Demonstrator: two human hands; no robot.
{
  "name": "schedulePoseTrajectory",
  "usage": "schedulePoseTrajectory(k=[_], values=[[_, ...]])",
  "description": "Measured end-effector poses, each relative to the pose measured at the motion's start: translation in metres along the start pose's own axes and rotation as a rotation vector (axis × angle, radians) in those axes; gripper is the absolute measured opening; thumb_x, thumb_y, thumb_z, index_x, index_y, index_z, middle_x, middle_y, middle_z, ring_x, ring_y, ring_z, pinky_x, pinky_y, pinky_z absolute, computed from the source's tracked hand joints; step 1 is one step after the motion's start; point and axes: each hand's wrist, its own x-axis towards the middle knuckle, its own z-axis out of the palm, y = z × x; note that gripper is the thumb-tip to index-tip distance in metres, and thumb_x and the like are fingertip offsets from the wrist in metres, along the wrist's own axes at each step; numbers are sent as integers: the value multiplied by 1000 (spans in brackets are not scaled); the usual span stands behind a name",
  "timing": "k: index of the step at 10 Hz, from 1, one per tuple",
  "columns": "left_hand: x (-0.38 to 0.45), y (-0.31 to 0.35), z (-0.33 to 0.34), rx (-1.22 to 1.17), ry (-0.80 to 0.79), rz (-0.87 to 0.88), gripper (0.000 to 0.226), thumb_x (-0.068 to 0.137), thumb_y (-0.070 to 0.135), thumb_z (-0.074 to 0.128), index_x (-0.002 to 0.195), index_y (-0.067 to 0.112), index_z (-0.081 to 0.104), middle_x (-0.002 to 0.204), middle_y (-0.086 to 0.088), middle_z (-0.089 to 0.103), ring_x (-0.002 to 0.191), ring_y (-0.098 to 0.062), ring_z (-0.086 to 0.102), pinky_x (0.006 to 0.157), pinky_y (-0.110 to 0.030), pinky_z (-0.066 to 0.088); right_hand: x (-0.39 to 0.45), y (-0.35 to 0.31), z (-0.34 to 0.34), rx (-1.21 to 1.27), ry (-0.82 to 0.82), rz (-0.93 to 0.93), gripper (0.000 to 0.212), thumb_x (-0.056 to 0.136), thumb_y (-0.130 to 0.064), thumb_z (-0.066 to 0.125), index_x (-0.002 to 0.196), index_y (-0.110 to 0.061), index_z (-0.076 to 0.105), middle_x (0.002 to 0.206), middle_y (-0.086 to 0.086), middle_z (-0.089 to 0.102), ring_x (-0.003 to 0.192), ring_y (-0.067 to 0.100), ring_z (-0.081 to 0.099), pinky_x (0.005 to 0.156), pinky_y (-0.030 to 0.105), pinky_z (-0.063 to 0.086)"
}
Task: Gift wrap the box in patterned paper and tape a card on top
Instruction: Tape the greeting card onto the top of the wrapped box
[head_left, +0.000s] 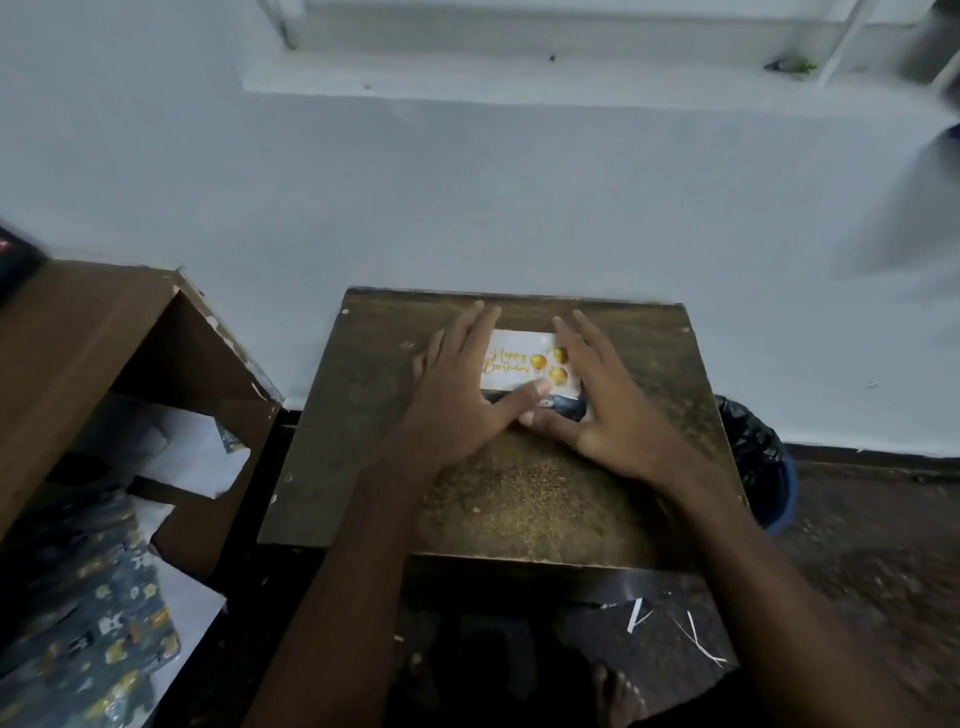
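One wrapped box (563, 408), on the table (519, 509) near the far edge, about midway between the left and right edges. Wrapping dark with a pale pattern; only the near side face visible, the rest covered by card and hands. One card (511, 364) flat on top of the box: white, gold lettering reading "Happy Birthday", three gold balloons at its right end.

Two hands on the box. Left hand (462, 395) flat over the left end of the card, fingers straight and spread, thumb extended across the near edge of the card. Right hand (608, 410) flat over the right end, fingers straight, thumb lying along the near face of the box. Neither hand curled round anything.

Table surface dark brown wood, worn and speckled toward the near edge.

One open cardboard carton (78, 364) just beyond the left edge of the table, holding white paper sheets (176, 447). One sheet of patterned wrapping paper (88, 613), dark with small gold and white figures, lying in front of the carton. One blue bin (763, 462) with a black liner beyond the right edge of the table, contents not discernible. Several white paper scraps (636, 613) on the floor below the near edge.
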Motion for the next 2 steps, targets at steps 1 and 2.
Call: schedulePoseTrajectory(k=[1,2], values=[[0,-1,10,-77,69,6,76,98,68,19,162,32,36,170,10,27,153,-6,18,117,-32,11,2,-5,3,17,32,26,71,106,-64,31,168,-33,11,174,-16,-6,158,1,-1,125,32,13],[0,7,17,-51,184,-28,63,107,53,18,158,29,46,168,7,34,152,-10,24,114,-27,9,11,-11,4,-54,103,67,61,112,-49,26,168,-24,16,176,-5,3,161,11,4,127,34,12]])
